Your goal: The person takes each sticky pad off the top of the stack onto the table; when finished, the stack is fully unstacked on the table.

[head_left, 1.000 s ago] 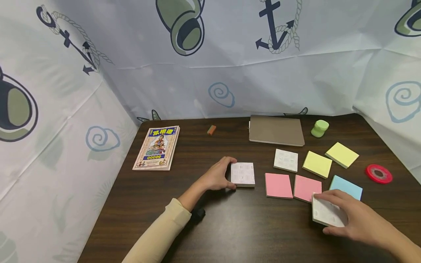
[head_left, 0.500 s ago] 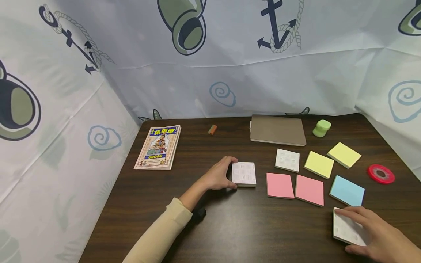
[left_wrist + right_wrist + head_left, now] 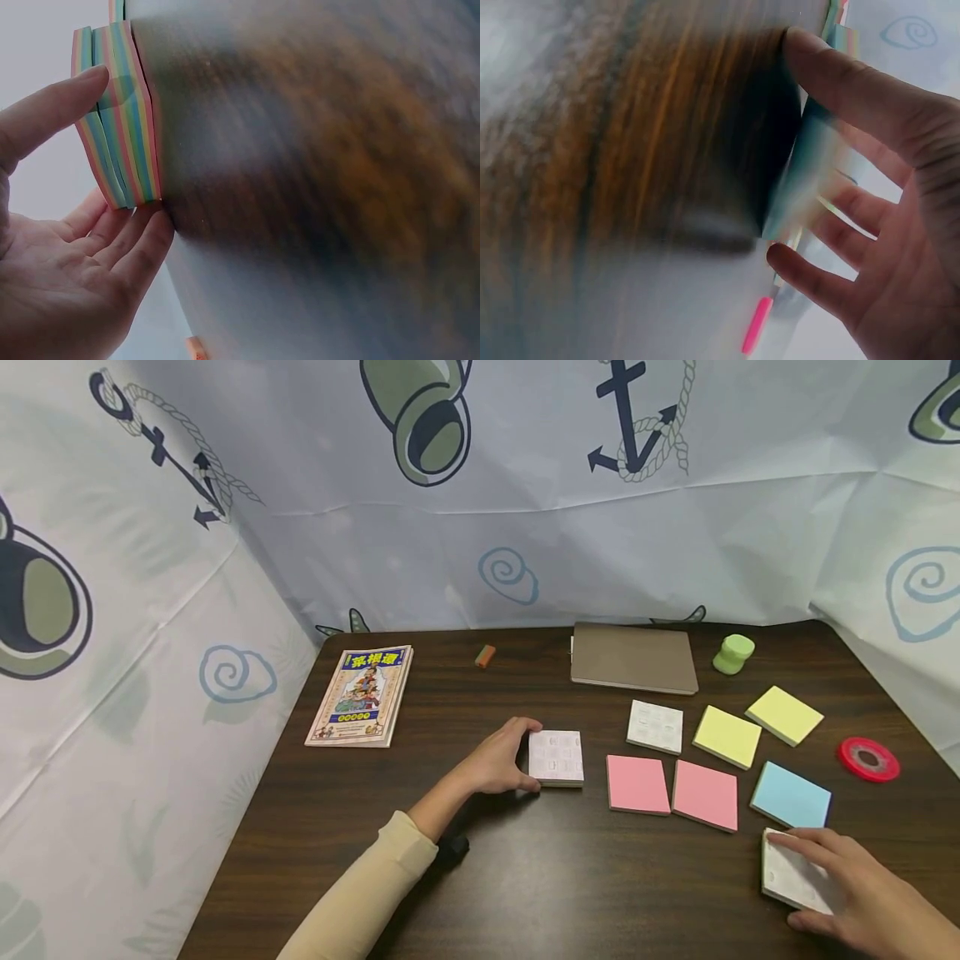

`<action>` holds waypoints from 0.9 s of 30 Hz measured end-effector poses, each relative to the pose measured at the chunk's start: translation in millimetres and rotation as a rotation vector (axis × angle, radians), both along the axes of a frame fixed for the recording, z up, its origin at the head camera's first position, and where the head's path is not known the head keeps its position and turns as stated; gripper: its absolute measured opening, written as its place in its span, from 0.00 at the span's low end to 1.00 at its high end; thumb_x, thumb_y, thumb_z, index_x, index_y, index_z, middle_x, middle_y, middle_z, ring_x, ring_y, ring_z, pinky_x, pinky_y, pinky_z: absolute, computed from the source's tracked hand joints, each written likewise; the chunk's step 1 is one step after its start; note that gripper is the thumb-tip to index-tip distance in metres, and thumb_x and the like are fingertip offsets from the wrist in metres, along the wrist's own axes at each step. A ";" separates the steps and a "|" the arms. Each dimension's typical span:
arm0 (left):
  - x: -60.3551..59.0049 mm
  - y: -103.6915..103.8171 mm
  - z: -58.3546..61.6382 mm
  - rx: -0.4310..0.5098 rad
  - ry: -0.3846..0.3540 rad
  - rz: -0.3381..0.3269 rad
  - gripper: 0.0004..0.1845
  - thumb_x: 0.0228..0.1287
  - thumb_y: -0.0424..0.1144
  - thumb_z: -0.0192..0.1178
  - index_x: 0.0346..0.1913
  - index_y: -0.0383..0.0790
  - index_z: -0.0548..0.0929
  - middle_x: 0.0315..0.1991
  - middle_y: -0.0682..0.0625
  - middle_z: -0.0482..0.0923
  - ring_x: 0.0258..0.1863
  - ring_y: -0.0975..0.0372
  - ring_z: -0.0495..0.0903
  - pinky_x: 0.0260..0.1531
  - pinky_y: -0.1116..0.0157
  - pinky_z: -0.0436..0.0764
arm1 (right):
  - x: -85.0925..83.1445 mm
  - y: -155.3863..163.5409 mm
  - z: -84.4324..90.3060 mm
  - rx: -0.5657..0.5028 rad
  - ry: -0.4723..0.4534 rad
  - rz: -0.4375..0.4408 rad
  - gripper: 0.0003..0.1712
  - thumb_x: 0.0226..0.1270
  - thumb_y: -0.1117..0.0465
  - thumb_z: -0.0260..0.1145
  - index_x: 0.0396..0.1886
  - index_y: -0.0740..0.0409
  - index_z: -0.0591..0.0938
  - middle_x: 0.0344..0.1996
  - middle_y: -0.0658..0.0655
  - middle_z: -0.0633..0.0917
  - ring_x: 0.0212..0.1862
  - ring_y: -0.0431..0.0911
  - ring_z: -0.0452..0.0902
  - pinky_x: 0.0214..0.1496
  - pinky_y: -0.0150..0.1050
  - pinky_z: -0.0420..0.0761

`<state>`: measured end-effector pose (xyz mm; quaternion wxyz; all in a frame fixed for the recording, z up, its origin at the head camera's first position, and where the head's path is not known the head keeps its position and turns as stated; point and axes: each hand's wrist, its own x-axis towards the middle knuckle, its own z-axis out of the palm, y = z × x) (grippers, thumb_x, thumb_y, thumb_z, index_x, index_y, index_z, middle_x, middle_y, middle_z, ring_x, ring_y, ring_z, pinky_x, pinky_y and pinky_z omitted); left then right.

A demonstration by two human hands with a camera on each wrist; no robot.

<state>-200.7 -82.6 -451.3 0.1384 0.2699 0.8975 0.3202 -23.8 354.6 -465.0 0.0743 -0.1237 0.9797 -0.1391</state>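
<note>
- Left hand [image 3: 491, 764] grips striped-edged sticky-note stack [image 3: 556, 757] by opposite edges — likely light, layers may slide.
- Right hand [image 3: 862, 885] pinches white-topped pad [image 3: 797, 870], though wrist blur hides detail; edges probably hold best.

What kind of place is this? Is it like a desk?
Yes, it looks like a desk or table, maybe in a screened-off corner. You can see the dark wood-look top, the square paper pads on it, and a sheet printed with anchors behind.
</note>
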 end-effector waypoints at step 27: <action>-1.6 -1.3 -0.9 -0.005 0.016 -0.018 0.46 0.45 0.37 0.80 0.67 0.37 0.66 0.63 0.45 0.68 0.61 0.53 0.70 0.60 0.55 0.69 | -111.9 -139.4 49.2 -0.200 0.281 0.392 0.37 0.53 0.48 0.78 0.63 0.52 0.78 0.59 0.56 0.76 0.60 0.51 0.72 0.54 0.51 0.76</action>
